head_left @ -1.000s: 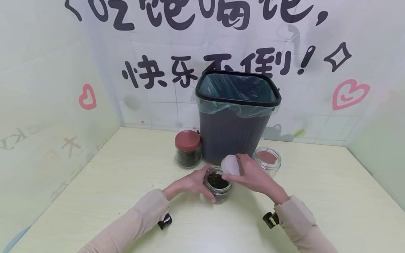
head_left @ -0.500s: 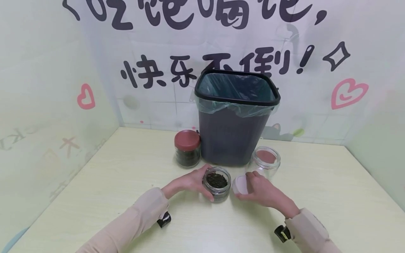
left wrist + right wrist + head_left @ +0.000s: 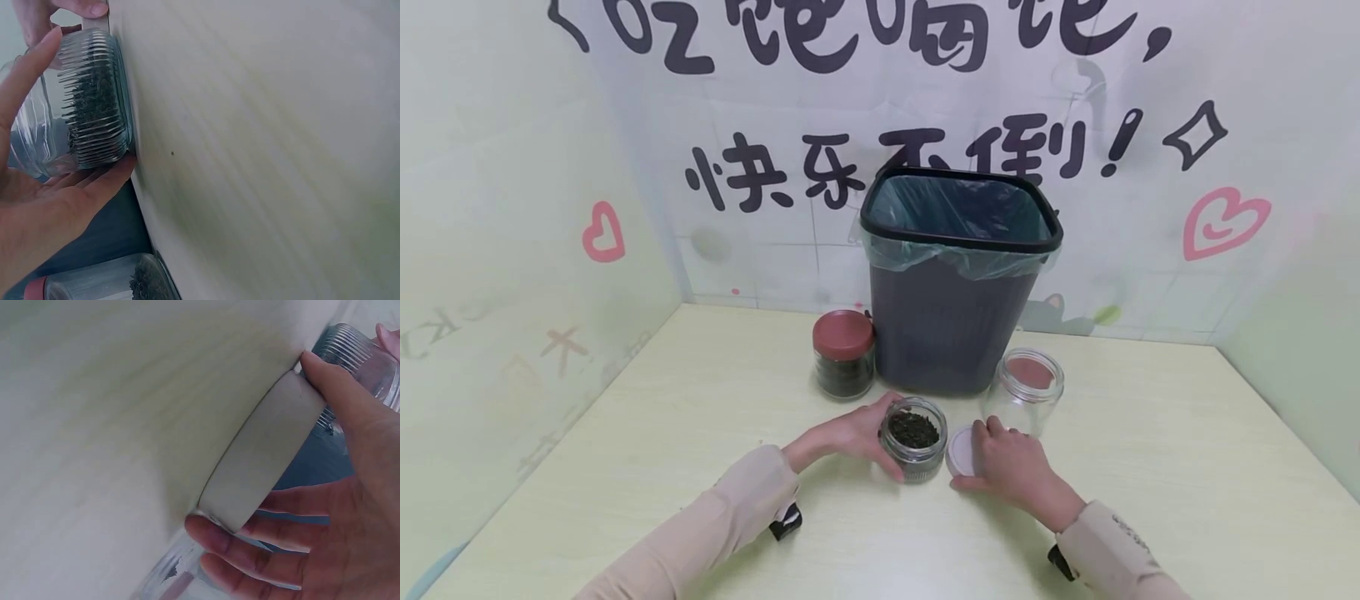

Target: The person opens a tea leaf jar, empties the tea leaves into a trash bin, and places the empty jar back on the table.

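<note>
Pink is outlining a heart [image 3: 604, 232] on the left wall. To its right, a beige sleeve [image 3: 722, 521] is crossing the near left of the table [image 3: 1150, 433]. A red-capped jar [image 3: 844, 357] is standing farther back, holding dark contents, just beside the bin's left side. Nearer, the left hand [image 3: 853, 435] is gripping an open jar [image 3: 916, 454], its thumb on the near side and its fingers wrapping round the far side. That jar is standing upright on the table, in front of the bin [image 3: 951, 325], with dark flakes [image 3: 913, 428] lying inside. Behind it, the bin is wearing a greenish liner [image 3: 962, 208] folded over its rim. Just right of the open jar, a white lid [image 3: 962, 454] is lying flat on the table. The right hand [image 3: 1017, 468] is pinching its edge between thumb and curled fingers. Just beyond that hand, a glass jar [image 3: 1018, 407] is standing uncapped; a reddish disc [image 3: 1030, 372] is showing through its mouth, whether inside or underneath I cannot tell.
</note>
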Available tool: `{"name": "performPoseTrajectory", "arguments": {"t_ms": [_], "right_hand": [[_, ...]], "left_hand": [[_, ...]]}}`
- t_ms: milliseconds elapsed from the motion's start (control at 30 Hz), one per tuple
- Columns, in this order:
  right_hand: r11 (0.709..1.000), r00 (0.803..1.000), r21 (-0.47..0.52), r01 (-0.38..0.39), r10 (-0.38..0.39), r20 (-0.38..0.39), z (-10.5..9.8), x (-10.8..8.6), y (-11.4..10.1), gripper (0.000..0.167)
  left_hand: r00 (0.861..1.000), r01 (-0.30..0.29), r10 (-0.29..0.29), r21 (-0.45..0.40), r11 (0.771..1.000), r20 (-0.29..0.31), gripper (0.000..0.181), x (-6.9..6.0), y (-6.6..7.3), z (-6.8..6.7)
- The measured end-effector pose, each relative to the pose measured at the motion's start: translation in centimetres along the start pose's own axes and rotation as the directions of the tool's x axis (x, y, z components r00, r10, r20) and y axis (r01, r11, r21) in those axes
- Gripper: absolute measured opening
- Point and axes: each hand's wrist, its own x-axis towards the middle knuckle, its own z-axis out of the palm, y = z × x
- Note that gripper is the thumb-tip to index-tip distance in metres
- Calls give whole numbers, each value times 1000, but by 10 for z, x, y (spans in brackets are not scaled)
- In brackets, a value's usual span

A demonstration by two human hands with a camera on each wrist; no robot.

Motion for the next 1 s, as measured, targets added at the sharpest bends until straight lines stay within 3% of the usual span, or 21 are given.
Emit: {"name": "performPoseTrajectory", "arguments": {"t_ms": [133,400,700,1000], "right_hand": [[999,1000,-37,0,-2,-31,2,1,0,71],[997,995,37,-73,70,76,0,6,6,67],[990,992,99,-96,87,91,2,12,21,64],[983,983,118,-140,123,137,2,19,31,67]], "left_hand": [[1000,-6,6,24,1000,-1,86,0,0,0],[1000,-7,7,29,1000,5,86,-1,0,-1],[999,-44,44,4,999,31,100,1,-4,-1],[998,-56,55,35,998,29,101,3,-7,-2]]}}
